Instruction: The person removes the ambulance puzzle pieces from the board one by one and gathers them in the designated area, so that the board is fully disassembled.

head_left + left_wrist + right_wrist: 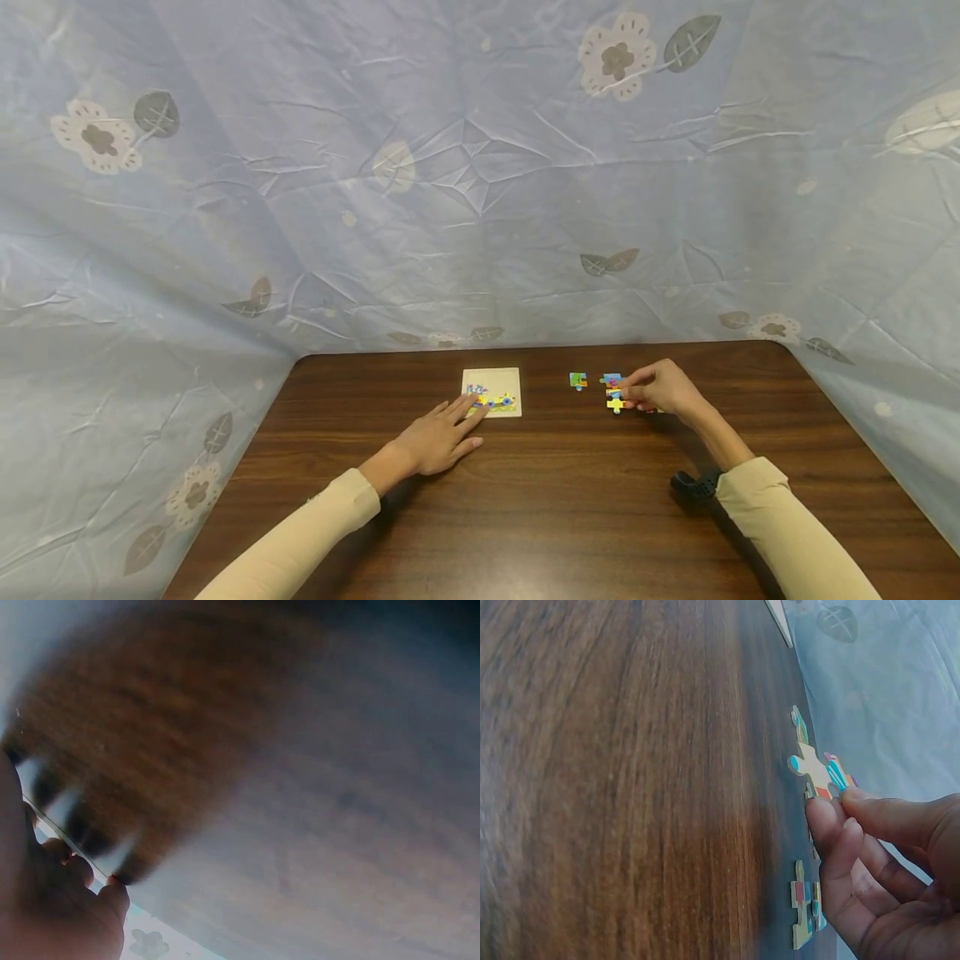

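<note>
A square puzzle tray (491, 378) lies toward the back of the table, its lower part filled with colourful pieces. My left hand (435, 437) rests with fingers spread and fairly straight over the tray's lower left edge; in the left wrist view the fingers (71, 889) are dark against the light. To the right, my right hand (663, 390) pinches a yellow and blue jigsaw piece (814, 769) between thumb and fingertips. In the right wrist view that piece is tilted, close over the table. The right fingers partly hide other pieces beneath and beside them.
A green jigsaw piece (577, 379) lies between the tray and my right hand. A blue and pink piece (611, 378) is just behind the pinched one. More loose pieces (801, 900) lie near my right hand. Patterned cloth (480, 250) hangs along the brown table's (517, 508) back edge.
</note>
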A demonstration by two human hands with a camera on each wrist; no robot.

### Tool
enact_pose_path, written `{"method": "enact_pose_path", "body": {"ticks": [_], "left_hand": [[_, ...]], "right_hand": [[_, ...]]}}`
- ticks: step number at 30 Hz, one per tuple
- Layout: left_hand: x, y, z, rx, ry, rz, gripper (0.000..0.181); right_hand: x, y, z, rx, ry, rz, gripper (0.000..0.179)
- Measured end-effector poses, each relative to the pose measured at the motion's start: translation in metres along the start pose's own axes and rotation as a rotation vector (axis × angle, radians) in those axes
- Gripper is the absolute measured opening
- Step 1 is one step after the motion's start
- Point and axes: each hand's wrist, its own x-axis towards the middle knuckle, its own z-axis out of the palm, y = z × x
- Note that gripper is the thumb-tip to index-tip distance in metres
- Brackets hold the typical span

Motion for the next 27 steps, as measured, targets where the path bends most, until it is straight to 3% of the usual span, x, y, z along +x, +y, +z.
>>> {"method": "enact_pose_path", "body": {"ticks": [16,27], "left_hand": [[0.0016,-0.0021,0.0043,-0.011,0.016,0.010,0.067],[-0.0006,-0.0034,0.0036,-0.015,0.028,0.028,0.066]], "right_hand": [[0.0059,-0.0005,-0.0015,-0.221,-0.003,-0.004,0.014],[0.0093,-0.0039,0.0042,-0.256,0.006,-0.002,0.013]]}}
